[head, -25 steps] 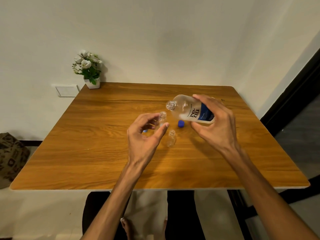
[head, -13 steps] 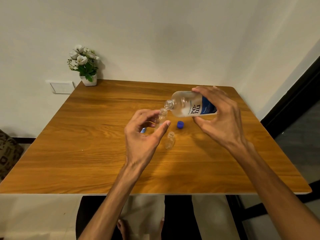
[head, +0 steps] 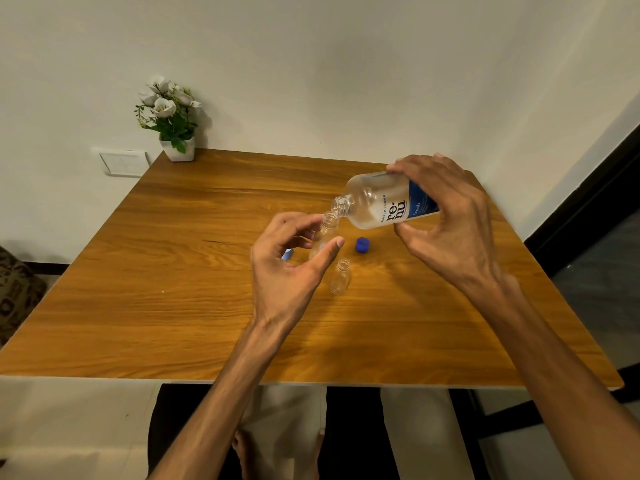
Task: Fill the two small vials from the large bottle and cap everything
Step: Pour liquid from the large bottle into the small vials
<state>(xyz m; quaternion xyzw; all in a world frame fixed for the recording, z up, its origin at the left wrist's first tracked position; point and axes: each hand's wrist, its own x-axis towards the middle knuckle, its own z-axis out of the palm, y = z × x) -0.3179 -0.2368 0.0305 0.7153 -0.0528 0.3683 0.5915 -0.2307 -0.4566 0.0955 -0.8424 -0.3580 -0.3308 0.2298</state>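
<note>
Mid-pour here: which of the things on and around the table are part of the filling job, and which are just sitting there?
Part of the job:
large bottle, tilted in the right hand
small vial in the left hand
second vial, standing open
dark blue cap
light blue cap, half hidden

Just lying about:
potted flowers
wall switch plate

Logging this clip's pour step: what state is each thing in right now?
Bottle: uncapped, tipped nearly level, mouth at the held vial's mouth, held by the right hand.
Held vial: uncapped, held by the left hand; fill level not discernible.
Second vial: uncapped, standing on the table, looks empty.
Blue cap: off, lying on the table.
Pale cap: off, mostly hidden behind the left hand.
</note>
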